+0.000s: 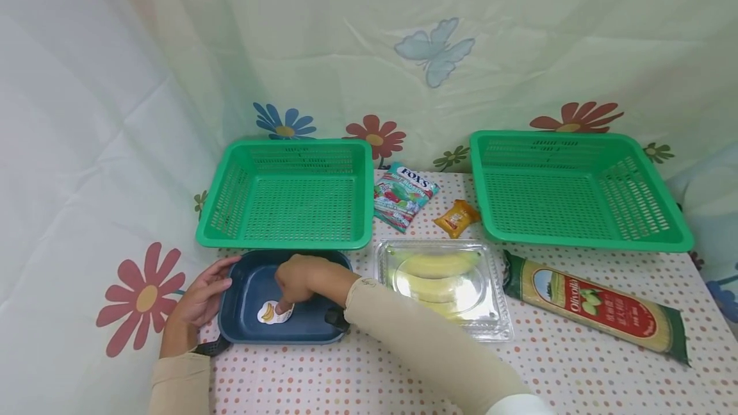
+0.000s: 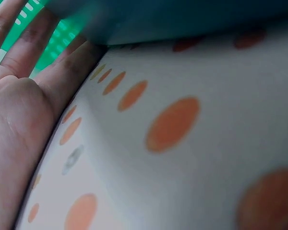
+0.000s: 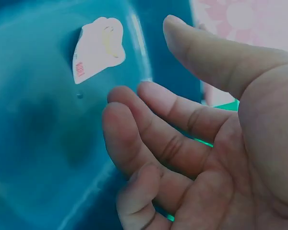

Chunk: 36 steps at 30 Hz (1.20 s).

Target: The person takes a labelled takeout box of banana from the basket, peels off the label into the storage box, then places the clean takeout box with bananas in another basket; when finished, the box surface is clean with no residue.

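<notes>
A dark blue rectangular basin (image 1: 245, 303) stands on the table, with a banana-picture sticker (image 1: 267, 314) lying on its inside floor. My right hand (image 1: 302, 279) reaches into the basin, and in the head view one finger points down at the sticker's right edge. In the right wrist view the fingers are loosely bent and hold nothing; the sticker (image 3: 100, 50) appears apart from them. At the basin's left side rests my left hand (image 1: 198, 300), its fingers fairly straight along the outer wall. The basin wall (image 2: 192, 19) fills the top of the left wrist view.
Two green baskets (image 1: 285, 242) (image 1: 582, 245) stand at the back. Between them lie a Fox's candy bag (image 1: 403, 194) and a small orange packet (image 1: 457, 218). Right of the basin is a clear box of bananas (image 1: 441, 287), then a pasta packet (image 1: 596, 306).
</notes>
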Each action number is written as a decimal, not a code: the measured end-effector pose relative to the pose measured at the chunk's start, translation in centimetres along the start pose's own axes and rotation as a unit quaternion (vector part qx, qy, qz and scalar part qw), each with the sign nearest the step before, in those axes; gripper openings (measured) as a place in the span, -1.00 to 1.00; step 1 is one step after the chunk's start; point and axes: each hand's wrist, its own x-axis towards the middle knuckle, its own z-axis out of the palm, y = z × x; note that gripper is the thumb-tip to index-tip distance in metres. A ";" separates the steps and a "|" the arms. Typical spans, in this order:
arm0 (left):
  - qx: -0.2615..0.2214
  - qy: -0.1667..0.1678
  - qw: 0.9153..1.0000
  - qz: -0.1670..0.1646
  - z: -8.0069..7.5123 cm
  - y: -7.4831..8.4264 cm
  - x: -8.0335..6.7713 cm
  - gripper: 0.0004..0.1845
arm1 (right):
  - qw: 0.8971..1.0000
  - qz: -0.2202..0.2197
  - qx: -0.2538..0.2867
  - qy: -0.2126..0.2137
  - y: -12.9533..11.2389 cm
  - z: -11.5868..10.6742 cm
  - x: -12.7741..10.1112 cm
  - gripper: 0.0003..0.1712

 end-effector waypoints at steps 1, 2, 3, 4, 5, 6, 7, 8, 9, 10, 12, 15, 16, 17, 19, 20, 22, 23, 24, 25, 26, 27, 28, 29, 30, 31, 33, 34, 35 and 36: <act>-0.002 -0.002 1.000 0.000 0.0 0.0 0.0 -0.38 | 1.000 -0.005 0.008 0.004 0.1 -0.2 -0.5 -0.57; -0.005 -0.004 1.000 0.000 -0.1 0.0 0.0 -0.38 | 1.000 -0.009 0.017 0.009 0.2 -0.4 -1.0 -0.56; -0.008 -0.006 1.000 0.000 -0.1 0.0 0.0 -0.38 | 0.999 -0.013 0.026 0.013 0.4 -0.5 -1.6 -0.55; -0.012 -0.007 1.000 0.000 -0.1 0.0 0.0 -0.38 | 0.999 -0.019 0.030 0.019 0.6 -0.7 -2.1 -0.55; -0.015 -0.007 1.000 0.000 -0.1 0.0 -0.1 -0.38 | 0.999 -0.026 0.036 0.024 0.8 -0.9 -2.7 -0.55; -0.017 -0.007 1.000 0.000 -0.1 0.0 -0.1 -0.38 | 0.998 -0.032 0.039 0.029 1.1 -1.0 -3.2 -0.55; -0.018 -0.005 1.000 0.000 -0.1 -0.1 -0.1 -0.38 | 0.998 -0.040 0.041 0.036 1.5 -1.1 -3.8 -0.56; -0.017 -0.004 1.000 0.000 -0.1 -0.1 -0.2 -0.38 | 0.997 -0.046 0.045 0.040 1.8 -1.3 -4.4 -0.58; -0.018 -0.002 1.000 0.000 -0.1 -0.2 -0.2 -0.39 | 0.997 -0.052 0.049 0.043 2.2 -1.4 -5.0 -0.59; -0.019 -0.001 1.000 0.001 -0.1 -0.2 -0.2 -0.38 | 0.996 -0.055 0.056 0.045 2.6 -1.6 -5.7 -0.61; -0.025 -0.003 1.000 0.006 -0.1 -0.2 -0.3 -0.38 | 0.994 -0.057 0.077 0.050 3.5 -1.9 -7.1 -0.64; -0.045 -0.012 0.999 0.017 -0.1 0.0 -0.2 -0.37 | 0.991 -0.053 0.104 0.062 4.9 -2.4 -9.3 -0.67; -0.047 -0.016 0.999 0.022 -0.1 0.1 -0.1 -0.37 | 0.990 -0.052 0.111 0.070 5.4 -2.5 -10.0 -0.67; -0.044 -0.020 0.999 0.026 -0.1 0.3 -0.1 -0.37 | 0.989 -0.050 0.115 0.077 6.0 -2.6 -10.8 -0.67; -0.026 -0.025 0.999 0.026 0.0 0.7 0.0 -0.38 | 0.986 -0.049 0.126 0.095 7.2 -2.9 -12.2 -0.68; -0.001 -0.028 0.999 0.025 0.0 1.0 0.0 -0.39 | 0.985 -0.047 0.130 0.105 7.8 -3.0 -12.9 -0.67; 0.065 -0.025 0.997 0.020 0.2 1.8 -0.2 -0.43 | 0.981 -0.047 0.139 0.125 9.1 -3.2 -14.3 -0.65; 0.104 -0.020 0.994 0.014 0.5 2.3 -0.3 -0.44 | 0.980 -0.044 0.141 0.136 9.8 -3.3 -14.9 -0.64; 0.150 -0.009 0.989 0.005 0.8 2.9 -0.5 -0.46 | 0.978 -0.040 0.141 0.147 10.5 -3.3 -15.5 -0.64; 0.201 0.007 0.980 -0.008 1.2 3.6 -0.6 -0.47 | 0.977 -0.033 0.141 0.157 11.1 -3.4 -16.1 -0.63; 0.255 0.023 0.967 -0.018 1.7 4.3 -0.8 -0.47 | 0.976 -0.027 0.139 0.167 11.7 -3.3 -16.7 -0.62; 0.307 0.042 0.950 -0.033 2.3 5.0 -0.9 -0.48 | 0.974 -0.021 0.140 0.176 12.3 -3.3 -17.3 -0.61; 0.358 0.056 0.931 -0.048 3.0 5.8 -1.0 -0.48 | 0.973 -0.013 0.139 0.186 12.9 -3.2 -17.9 -0.61; 0.404 0.067 0.911 -0.059 3.8 6.6 -1.0 -0.48 | 0.971 -0.003 0.140 0.194 13.4 -3.1 -18.5 -0.61; 0.446 0.075 0.889 -0.065 4.6 7.4 -1.0 -0.49 | 0.969 0.006 0.141 0.202 13.9 -3.0 -19.1 -0.60; 0.479 0.081 0.872 -0.064 5.4 8.1 -1.0 -0.50 | 0.967 0.012 0.144 0.210 14.4 -2.9 -19.7 -0.59; 0.529 0.084 0.843 -0.046 7.0 9.6 -0.9 -0.51 | 0.963 0.024 0.142 0.226 15.3 -2.6 -20.9 -0.57; 0.545 0.082 0.834 -0.030 7.9 10.2 -0.7 -0.52 | 0.962 0.031 0.137 0.235 15.8 -2.4 -21.5 -0.57; 0.559 0.083 0.825 -0.013 8.7 10.8 -0.5 -0.53 | 0.960 0.040 0.132 0.244 16.2 -2.2 -22.1 -0.55; 0.572 0.085 0.816 0.003 9.5 11.3 -0.2 -0.54 | 0.959 0.046 0.123 0.253 16.7 -2.0 -22.7 -0.53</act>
